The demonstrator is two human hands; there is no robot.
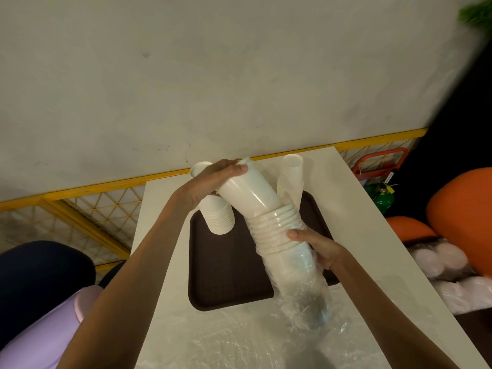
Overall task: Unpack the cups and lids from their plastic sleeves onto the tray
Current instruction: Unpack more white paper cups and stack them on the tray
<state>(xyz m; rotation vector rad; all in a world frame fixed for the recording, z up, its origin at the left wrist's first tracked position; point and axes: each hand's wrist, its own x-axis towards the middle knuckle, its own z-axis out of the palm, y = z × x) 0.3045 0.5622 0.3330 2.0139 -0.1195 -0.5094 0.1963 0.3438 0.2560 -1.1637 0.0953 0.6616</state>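
Nearest us, the crumpled plastic sleeve (pixel 300 296) trailed down over the white table (pixel 372 235), and the right hand (pixel 316 249) was clamped round it, thumb and fingers curled about the ribbed lower end of the stack of cups (pixel 255 206). That stack was tilted above the dark tray (pixel 226 262), its bare upper end gripped by the left hand (pixel 210 182), fingers wrapped over the top. Beyond, a shorter stack (pixel 218 217) stood on the tray's far left and another tall stack (pixel 292 169) at its far edge.

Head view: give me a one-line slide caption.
Over the brown tray, the left hand grips the bare end of a tilted cup stack while the right hand holds its plastic sleeve.
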